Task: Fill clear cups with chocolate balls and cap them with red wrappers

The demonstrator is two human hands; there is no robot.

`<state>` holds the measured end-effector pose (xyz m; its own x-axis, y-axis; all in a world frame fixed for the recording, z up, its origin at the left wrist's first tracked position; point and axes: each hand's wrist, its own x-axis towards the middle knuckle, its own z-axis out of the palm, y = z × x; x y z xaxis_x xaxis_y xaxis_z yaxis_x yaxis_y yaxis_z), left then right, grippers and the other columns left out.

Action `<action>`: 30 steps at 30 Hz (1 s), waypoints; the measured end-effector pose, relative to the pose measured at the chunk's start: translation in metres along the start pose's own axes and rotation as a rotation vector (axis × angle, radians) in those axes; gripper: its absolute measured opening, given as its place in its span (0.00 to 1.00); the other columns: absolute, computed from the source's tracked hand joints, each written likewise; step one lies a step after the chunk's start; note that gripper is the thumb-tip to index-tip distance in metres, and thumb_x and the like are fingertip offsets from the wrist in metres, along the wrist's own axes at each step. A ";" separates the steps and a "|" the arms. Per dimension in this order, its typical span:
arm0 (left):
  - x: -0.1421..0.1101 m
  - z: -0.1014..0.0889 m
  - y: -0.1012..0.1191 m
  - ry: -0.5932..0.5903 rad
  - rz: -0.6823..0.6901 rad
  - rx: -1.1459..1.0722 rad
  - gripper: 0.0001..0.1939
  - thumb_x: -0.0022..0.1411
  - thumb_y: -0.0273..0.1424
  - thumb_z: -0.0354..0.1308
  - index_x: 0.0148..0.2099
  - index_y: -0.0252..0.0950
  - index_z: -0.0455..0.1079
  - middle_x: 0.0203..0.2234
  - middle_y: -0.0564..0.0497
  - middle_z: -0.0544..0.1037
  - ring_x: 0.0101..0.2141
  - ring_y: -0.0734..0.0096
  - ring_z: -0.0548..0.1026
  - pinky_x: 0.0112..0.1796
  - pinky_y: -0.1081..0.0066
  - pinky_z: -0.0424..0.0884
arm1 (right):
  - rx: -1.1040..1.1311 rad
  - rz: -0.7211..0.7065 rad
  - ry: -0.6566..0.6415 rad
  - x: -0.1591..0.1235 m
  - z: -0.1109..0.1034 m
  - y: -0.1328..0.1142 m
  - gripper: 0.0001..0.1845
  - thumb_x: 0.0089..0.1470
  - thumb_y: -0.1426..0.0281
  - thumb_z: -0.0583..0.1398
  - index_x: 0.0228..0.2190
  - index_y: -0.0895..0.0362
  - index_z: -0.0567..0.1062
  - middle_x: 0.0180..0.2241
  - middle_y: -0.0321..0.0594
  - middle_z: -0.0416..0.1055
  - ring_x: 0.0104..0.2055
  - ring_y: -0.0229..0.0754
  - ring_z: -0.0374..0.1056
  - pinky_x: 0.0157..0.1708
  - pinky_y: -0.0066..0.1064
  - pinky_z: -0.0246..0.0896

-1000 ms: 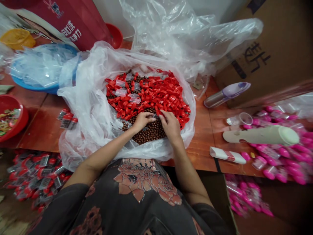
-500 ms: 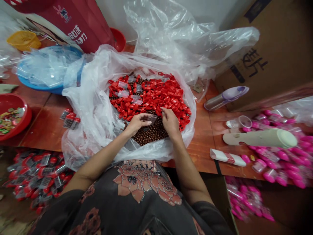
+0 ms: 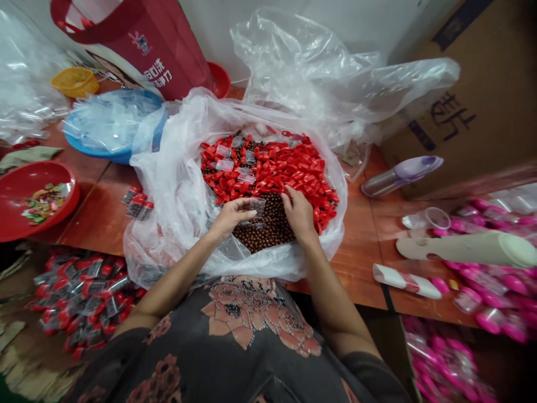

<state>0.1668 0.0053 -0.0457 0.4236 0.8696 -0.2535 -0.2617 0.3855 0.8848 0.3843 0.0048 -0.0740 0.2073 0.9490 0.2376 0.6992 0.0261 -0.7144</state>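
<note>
Figure: a wooden workbench (image 3: 98,215) seen from a head-worn camera, with a cardboard carton (image 3: 474,106) at upper right and a red tote bag (image 3: 142,50) at upper left. At the centre of the bench, a large clear plastic sack (image 3: 161,184) lay open, its rim folded back. Inside it, a mass of red plastic pieces (image 3: 268,170) filled the far part and a bed of brown beads (image 3: 262,232) the near part, with small clear plastic cups (image 3: 224,164) scattered among the red. Around the sack stood a blue basin (image 3: 107,131) of clear plastic, a red bowl (image 3: 39,198) of colourful sweets and a purple-capped bottle (image 3: 400,176). Pink packaged items (image 3: 489,285) covered the bench at right, and red packaged items (image 3: 79,296) lay on the floor at lower left. The person's left hand (image 3: 230,217) was over the beads, its fingers pinching one small clear plastic cup (image 3: 257,206) at their tips. The right hand (image 3: 298,214), just beside it and apart from it, rested where the red pieces met the beads; its fingers (image 3: 289,196) were curled, and whether they held anything could not be told.
</note>
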 end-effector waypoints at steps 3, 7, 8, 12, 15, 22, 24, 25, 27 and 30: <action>-0.002 0.000 -0.003 -0.027 -0.014 0.031 0.22 0.50 0.29 0.69 0.49 0.34 0.75 0.47 0.44 0.79 0.45 0.66 0.76 0.49 0.63 0.72 | 0.456 0.186 -0.068 -0.012 -0.008 -0.002 0.24 0.58 0.56 0.57 0.52 0.52 0.72 0.44 0.42 0.77 0.38 0.44 0.74 0.41 0.42 0.72; -0.004 0.007 -0.008 -0.075 -0.035 0.078 0.21 0.52 0.33 0.68 0.49 0.34 0.75 0.47 0.44 0.78 0.44 0.65 0.76 0.43 0.64 0.75 | 0.881 0.325 -0.242 -0.026 -0.020 -0.016 0.21 0.51 0.54 0.64 0.45 0.49 0.74 0.43 0.38 0.76 0.38 0.42 0.75 0.41 0.40 0.74; -0.005 0.008 -0.009 -0.087 -0.035 0.090 0.21 0.52 0.34 0.68 0.49 0.34 0.75 0.46 0.44 0.78 0.43 0.65 0.76 0.43 0.65 0.75 | 0.927 0.342 -0.252 -0.028 -0.022 -0.019 0.21 0.50 0.55 0.65 0.44 0.49 0.74 0.43 0.37 0.76 0.39 0.42 0.75 0.42 0.41 0.74; -0.004 0.011 -0.014 -0.114 -0.027 0.128 0.21 0.52 0.33 0.68 0.49 0.33 0.74 0.46 0.44 0.79 0.43 0.66 0.76 0.46 0.65 0.73 | 0.913 0.383 -0.262 -0.035 -0.029 -0.026 0.23 0.48 0.54 0.66 0.43 0.51 0.75 0.42 0.38 0.77 0.41 0.44 0.75 0.45 0.43 0.72; -0.002 0.010 -0.019 -0.095 0.026 0.199 0.21 0.52 0.33 0.68 0.48 0.34 0.75 0.45 0.44 0.79 0.45 0.64 0.76 0.49 0.62 0.70 | 0.841 0.355 -0.266 -0.038 -0.030 -0.027 0.22 0.49 0.54 0.65 0.44 0.52 0.76 0.41 0.40 0.78 0.42 0.44 0.74 0.47 0.42 0.69; -0.002 0.012 -0.029 -0.035 0.108 0.388 0.17 0.53 0.31 0.66 0.46 0.33 0.76 0.42 0.44 0.80 0.42 0.65 0.76 0.51 0.60 0.68 | 0.601 0.210 -0.202 -0.046 -0.016 -0.035 0.16 0.58 0.59 0.58 0.41 0.54 0.78 0.38 0.39 0.78 0.41 0.42 0.72 0.46 0.37 0.67; -0.003 0.013 -0.031 -0.026 0.104 0.364 0.18 0.53 0.32 0.66 0.46 0.32 0.76 0.41 0.45 0.80 0.40 0.66 0.76 0.49 0.61 0.70 | 0.486 0.163 -0.153 -0.049 -0.011 -0.038 0.17 0.60 0.58 0.56 0.41 0.55 0.79 0.37 0.39 0.79 0.39 0.42 0.73 0.45 0.36 0.67; -0.004 0.013 -0.033 -0.025 0.093 0.329 0.18 0.52 0.32 0.66 0.46 0.32 0.76 0.40 0.45 0.80 0.39 0.66 0.76 0.47 0.61 0.71 | 0.428 0.132 -0.139 -0.050 -0.009 -0.039 0.18 0.61 0.58 0.55 0.41 0.54 0.79 0.38 0.40 0.79 0.40 0.43 0.73 0.45 0.37 0.68; -0.004 0.013 -0.034 -0.023 0.067 0.256 0.19 0.52 0.33 0.67 0.46 0.32 0.76 0.38 0.46 0.80 0.36 0.68 0.76 0.43 0.64 0.73 | 0.332 0.049 -0.147 -0.051 -0.008 -0.040 0.19 0.62 0.58 0.54 0.44 0.54 0.79 0.42 0.41 0.79 0.44 0.44 0.74 0.48 0.38 0.67; -0.005 0.013 -0.032 0.001 0.058 0.195 0.19 0.50 0.34 0.68 0.44 0.31 0.76 0.34 0.48 0.79 0.33 0.71 0.75 0.39 0.67 0.73 | 0.226 -0.087 -0.208 -0.052 -0.009 -0.036 0.19 0.61 0.60 0.56 0.51 0.52 0.75 0.50 0.42 0.77 0.51 0.47 0.72 0.54 0.42 0.65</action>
<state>0.1843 -0.0153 -0.0673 0.4120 0.8889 -0.2004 -0.1123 0.2678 0.9569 0.3539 -0.0486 -0.0546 -0.0075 0.9834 0.1813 0.5334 0.1573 -0.8311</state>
